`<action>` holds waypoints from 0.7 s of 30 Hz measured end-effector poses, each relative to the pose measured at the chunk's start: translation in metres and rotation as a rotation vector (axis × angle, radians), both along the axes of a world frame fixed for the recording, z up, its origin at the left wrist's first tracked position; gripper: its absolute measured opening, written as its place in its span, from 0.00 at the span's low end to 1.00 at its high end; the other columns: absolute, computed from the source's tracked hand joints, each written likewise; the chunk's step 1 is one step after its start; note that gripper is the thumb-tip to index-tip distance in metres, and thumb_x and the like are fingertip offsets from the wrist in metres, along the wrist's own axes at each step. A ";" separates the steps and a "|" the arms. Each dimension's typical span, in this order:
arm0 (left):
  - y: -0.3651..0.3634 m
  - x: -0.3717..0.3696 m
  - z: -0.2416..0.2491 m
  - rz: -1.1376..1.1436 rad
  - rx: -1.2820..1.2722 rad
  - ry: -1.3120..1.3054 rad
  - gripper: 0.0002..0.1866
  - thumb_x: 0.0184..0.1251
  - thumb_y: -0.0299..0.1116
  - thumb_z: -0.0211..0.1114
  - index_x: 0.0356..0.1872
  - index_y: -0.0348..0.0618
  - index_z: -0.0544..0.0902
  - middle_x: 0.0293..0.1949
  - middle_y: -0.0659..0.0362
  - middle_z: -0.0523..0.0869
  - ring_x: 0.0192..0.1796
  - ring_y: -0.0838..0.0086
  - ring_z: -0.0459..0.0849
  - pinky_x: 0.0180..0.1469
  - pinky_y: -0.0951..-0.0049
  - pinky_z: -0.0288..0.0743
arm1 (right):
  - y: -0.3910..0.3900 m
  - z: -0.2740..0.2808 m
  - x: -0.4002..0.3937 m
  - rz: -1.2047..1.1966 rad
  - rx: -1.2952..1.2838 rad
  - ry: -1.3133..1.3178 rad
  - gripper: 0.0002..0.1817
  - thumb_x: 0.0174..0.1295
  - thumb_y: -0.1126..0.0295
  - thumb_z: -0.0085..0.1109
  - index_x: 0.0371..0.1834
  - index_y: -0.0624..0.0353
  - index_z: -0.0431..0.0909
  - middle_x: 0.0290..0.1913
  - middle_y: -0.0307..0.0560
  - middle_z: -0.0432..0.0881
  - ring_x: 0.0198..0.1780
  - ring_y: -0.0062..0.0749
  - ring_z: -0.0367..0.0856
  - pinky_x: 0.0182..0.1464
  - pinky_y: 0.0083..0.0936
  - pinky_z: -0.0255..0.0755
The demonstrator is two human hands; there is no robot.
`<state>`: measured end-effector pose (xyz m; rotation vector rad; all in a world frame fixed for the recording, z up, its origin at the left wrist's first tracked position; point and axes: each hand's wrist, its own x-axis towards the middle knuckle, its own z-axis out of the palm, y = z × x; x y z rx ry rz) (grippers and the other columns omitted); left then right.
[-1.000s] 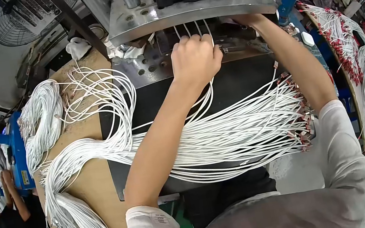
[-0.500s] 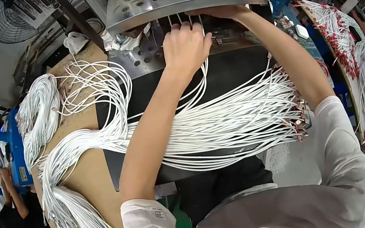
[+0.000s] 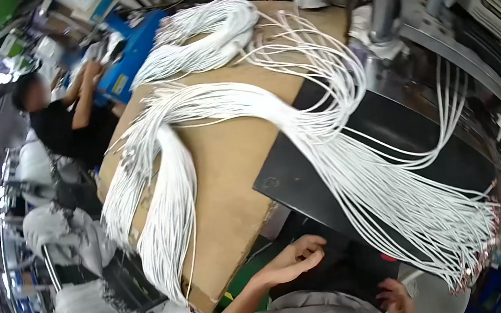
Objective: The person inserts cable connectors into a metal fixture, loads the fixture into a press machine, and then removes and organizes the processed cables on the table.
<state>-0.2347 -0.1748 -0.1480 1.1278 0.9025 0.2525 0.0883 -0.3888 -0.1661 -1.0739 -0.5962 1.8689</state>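
Below the front edge of the brown cardboard-covered bench [image 3: 228, 180], both hands hang free of the work: the left hand [image 3: 292, 262], loosely curled with fingers apart, holds nothing, and the right hand [image 3: 397, 301], low near the lap, is likewise empty so far as can be seen. The long bundle of thin white insulated wires [image 3: 299, 128] lies draped across the bench and the black rubber mat [image 3: 406, 129], its terminal ends fanned out at the mat's right edge; a few strands run up into the grey metal press [image 3: 466, 51]. Judged as a pause between loadings, the next move calls for reaching up to the wires. A seated co-worker in black [image 3: 60, 120] works beyond.
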 end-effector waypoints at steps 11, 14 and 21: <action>0.006 0.048 -0.059 0.626 0.011 -0.023 0.35 0.75 0.51 0.64 0.70 0.40 0.60 0.48 0.55 0.77 0.39 0.75 0.82 0.27 0.77 0.77 | 0.046 -0.041 -0.031 -1.050 0.227 0.330 0.26 0.68 0.44 0.58 0.48 0.59 0.84 0.48 0.51 0.86 0.50 0.49 0.82 0.52 0.48 0.76; 0.011 0.044 -0.070 0.586 0.025 -0.029 0.34 0.74 0.52 0.64 0.69 0.40 0.63 0.50 0.55 0.78 0.39 0.75 0.82 0.31 0.76 0.78 | 0.048 -0.043 -0.034 -0.993 0.200 0.549 0.27 0.68 0.39 0.55 0.47 0.52 0.86 0.44 0.51 0.88 0.50 0.51 0.83 0.52 0.50 0.75; 0.014 0.039 -0.076 0.529 0.076 0.013 0.35 0.75 0.57 0.61 0.64 0.33 0.71 0.48 0.56 0.83 0.41 0.75 0.83 0.36 0.74 0.79 | 0.041 -0.072 -0.024 -0.907 0.261 0.550 0.31 0.68 0.32 0.48 0.54 0.43 0.86 0.54 0.48 0.86 0.56 0.50 0.78 0.57 0.49 0.69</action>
